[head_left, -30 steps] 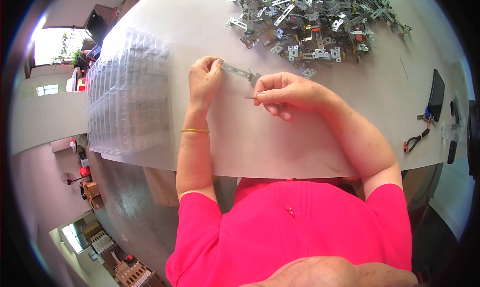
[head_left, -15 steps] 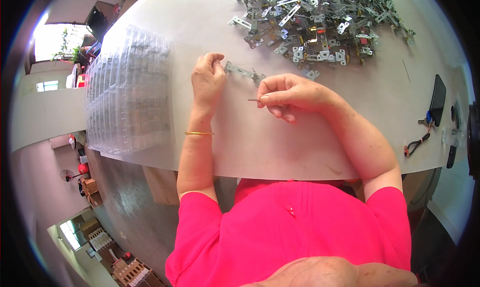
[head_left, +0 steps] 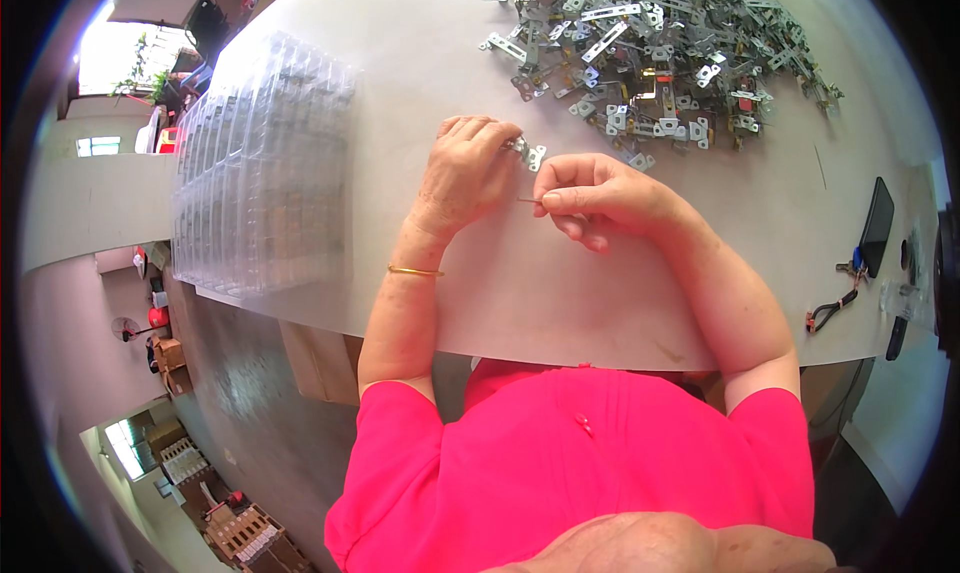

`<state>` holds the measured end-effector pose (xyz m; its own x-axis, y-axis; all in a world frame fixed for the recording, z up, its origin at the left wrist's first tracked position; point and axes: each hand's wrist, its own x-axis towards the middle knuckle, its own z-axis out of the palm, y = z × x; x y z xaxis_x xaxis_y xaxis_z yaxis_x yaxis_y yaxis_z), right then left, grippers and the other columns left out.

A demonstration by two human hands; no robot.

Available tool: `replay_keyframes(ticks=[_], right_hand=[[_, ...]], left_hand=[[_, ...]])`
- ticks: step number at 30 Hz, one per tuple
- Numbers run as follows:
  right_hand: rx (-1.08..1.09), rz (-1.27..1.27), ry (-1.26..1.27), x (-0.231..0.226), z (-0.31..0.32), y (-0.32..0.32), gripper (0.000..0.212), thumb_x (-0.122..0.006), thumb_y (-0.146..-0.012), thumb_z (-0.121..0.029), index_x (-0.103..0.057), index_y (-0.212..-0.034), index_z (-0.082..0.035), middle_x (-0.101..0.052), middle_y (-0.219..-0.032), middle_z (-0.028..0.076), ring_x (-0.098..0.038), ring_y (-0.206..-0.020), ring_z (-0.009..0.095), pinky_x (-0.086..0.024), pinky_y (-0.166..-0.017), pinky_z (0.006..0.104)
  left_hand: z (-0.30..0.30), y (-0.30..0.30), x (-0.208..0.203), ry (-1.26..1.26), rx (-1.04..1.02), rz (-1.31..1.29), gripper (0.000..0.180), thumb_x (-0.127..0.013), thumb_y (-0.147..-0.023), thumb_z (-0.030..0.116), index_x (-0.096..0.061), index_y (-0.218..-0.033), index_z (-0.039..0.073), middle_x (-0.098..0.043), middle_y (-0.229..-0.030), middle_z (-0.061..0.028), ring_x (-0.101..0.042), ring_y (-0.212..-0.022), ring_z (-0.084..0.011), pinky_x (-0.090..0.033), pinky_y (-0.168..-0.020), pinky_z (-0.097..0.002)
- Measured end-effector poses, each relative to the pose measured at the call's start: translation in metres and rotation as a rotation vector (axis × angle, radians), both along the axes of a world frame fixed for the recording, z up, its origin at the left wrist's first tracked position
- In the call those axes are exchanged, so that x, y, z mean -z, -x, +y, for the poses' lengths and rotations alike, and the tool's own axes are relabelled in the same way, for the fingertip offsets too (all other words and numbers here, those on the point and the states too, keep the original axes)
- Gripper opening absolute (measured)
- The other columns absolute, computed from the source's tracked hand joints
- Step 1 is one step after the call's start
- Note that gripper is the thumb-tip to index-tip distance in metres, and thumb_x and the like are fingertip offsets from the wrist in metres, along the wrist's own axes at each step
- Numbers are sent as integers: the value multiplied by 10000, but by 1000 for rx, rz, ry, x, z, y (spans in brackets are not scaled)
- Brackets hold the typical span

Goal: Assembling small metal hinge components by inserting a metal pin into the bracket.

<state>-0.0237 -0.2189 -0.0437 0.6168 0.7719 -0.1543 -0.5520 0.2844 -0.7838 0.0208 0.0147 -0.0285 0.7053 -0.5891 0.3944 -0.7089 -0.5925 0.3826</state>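
My left hand (head_left: 465, 173) is closed over a silvery metal bracket (head_left: 535, 158), and only the bracket's right end shows past the fingertips. Close by on the right, my right hand (head_left: 600, 201) pinches a thin, short rod (head_left: 528, 200) between thumb and forefinger. The rod's free end points left, toward the left hand, a little below the bracket. The other fingers of the right hand are loosely curled.
A large heap of metal brackets (head_left: 660, 63) covers the far right of the white table (head_left: 560, 303). Clear plastic trays (head_left: 260, 173) are stacked at the left. A thin wire (head_left: 821, 167), a phone (head_left: 876, 228) and small pliers (head_left: 832, 311) lie at the right.
My left hand has moved right, from the bracket's left end to cover most of it. My right hand still pinches the rod, almost in place. The whole view has shifted slightly.
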Motion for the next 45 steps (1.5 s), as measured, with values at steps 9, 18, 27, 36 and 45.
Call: replay_keyframes(ticks=[9,18,27,36,45], right_hand=[[448,-215,152,-9,13,9,221,-569,-1079,-258,-611,-1080,-41,-614,-680,15,-538,-470,81,-432,-439,230],[484,-184,175,-6,16,9,212,-549,-1089,-257,-606,-1091,-52,-616,-689,16,-545,-469,78,-440,-439,226],[484,-173,184,-5,17,8,200,-543,-1090,-250,-597,-1099,-58,-621,-696,18,-558,-471,82,-444,-436,225],[498,-158,210,-5,19,8,197,-565,-1083,-244,-566,-1140,-55,-641,-722,34,-592,-492,95,-470,-441,227],[590,-176,214,-8,26,13,328,-573,-1078,-213,-467,-1336,-40,-659,-756,64,-657,-553,130,-536,-497,259]], left_hand=[[-5,13,-2,674,-244,809,175,-639,-1049,188,-726,-1052,36,-628,-777,30,-535,-660,-36,-433,-578,-204],[-14,19,11,551,-294,679,162,-639,-1043,162,-734,-1064,32,-632,-774,23,-528,-638,-36,-430,-566,-207],[-21,19,17,435,-254,257,129,-653,-1004,72,-739,-1082,15,-700,-858,-57,-597,-728,-100,-499,-659,-266],[-20,18,19,372,-261,112,129,-664,-982,40,-730,-1090,17,-690,-858,-79,-619,-686,-139,-504,-623,-294],[-19,17,18,212,-214,-120,162,-669,-929,-9,-710,-1085,4,-677,-851,-127,-658,-675,-265,-531,-615,-361]])
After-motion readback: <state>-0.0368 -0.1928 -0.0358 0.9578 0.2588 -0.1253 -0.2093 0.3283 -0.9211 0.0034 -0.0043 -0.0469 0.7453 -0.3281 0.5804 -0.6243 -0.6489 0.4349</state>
